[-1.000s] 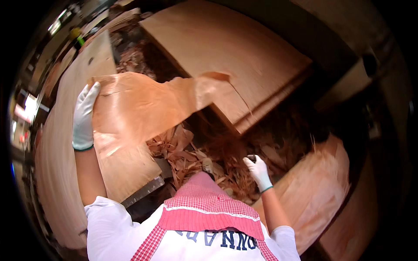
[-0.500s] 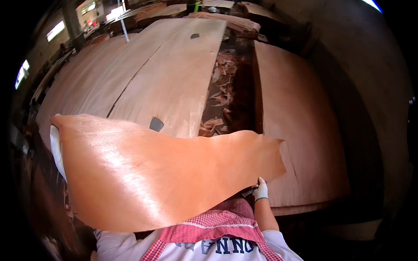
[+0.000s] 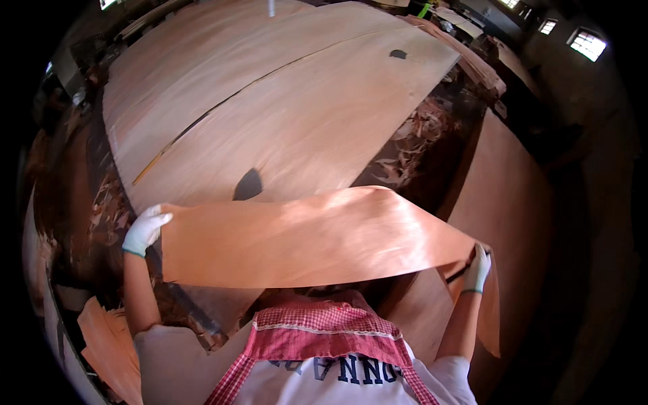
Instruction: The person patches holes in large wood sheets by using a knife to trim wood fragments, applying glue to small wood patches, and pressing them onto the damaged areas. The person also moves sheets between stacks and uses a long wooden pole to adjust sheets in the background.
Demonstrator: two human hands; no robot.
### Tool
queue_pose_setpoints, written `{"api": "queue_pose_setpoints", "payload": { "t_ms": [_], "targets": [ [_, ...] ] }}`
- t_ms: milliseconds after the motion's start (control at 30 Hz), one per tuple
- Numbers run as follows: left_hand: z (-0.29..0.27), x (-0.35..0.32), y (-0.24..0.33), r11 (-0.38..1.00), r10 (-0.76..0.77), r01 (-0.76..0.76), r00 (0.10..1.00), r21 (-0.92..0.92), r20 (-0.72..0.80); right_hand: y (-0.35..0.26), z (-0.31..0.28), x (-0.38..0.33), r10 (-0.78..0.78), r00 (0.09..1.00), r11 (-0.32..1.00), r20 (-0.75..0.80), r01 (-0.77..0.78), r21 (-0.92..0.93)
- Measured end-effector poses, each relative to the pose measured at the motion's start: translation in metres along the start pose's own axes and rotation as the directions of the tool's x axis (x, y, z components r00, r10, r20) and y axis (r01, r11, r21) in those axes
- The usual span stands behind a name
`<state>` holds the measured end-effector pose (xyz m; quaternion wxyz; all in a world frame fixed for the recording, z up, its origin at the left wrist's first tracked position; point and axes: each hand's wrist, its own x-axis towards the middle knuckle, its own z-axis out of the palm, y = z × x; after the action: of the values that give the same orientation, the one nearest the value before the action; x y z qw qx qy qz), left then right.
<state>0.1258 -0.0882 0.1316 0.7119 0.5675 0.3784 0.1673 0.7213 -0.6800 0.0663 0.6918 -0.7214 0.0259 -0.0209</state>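
Observation:
I hold a thin orange-brown wood veneer sheet (image 3: 297, 239) up in front of my apron, spread between both hands. My left hand (image 3: 144, 231), in a white glove, pinches the sheet's left end at its upper corner. At the other end my right hand (image 3: 478, 270), gloved too, grips the edge, and a narrow flap hangs below it. A thin dark tool-like piece (image 3: 459, 273) shows beside the right fingers; its kind is unclear. Under and beyond the sheet lies a wide pale veneer layer (image 3: 290, 135) with a long dark seam and dark grey patches (image 3: 248, 185).
To the right is another veneer stack (image 3: 506, 196). Torn veneer scraps (image 3: 412, 145) fill the gap between it and the wide layer. More scraps (image 3: 108, 209) litter the left side, and loose veneer pieces (image 3: 111, 344) stand at lower left. Further stacks (image 3: 466, 57) are at the back.
The view has turned left. The sheet has swung from a broad, tilted face to a narrower band across my front. My left hand now shows fully, and the right has moved outward.

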Motion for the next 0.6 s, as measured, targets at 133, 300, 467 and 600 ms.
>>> {"api": "queue_pose_setpoints", "payload": {
  "t_ms": [133,300,467,600],
  "targets": [
    [0.03,0.015,-0.01,0.994,-0.002,-0.02,0.981,-0.111,-0.195,-0.055,0.089,0.129,-0.064,0.983,0.997,0.175,0.071,-0.037],
    [0.093,0.066,-0.002,0.997,0.065,-0.074,0.945,-0.019,-0.32,-0.111,0.225,0.278,-0.1,0.92,0.994,0.379,0.106,0.006],
    [0.143,0.141,0.008,0.985,0.169,-0.151,0.933,0.081,-0.319,-0.178,0.352,0.402,-0.305,0.84,0.952,0.448,0.274,0.135],
    [0.128,0.186,0.007,0.96,0.268,-0.194,0.851,0.203,-0.452,-0.236,0.441,0.389,-0.379,0.767,0.925,0.517,0.331,0.187]
  ]
}}
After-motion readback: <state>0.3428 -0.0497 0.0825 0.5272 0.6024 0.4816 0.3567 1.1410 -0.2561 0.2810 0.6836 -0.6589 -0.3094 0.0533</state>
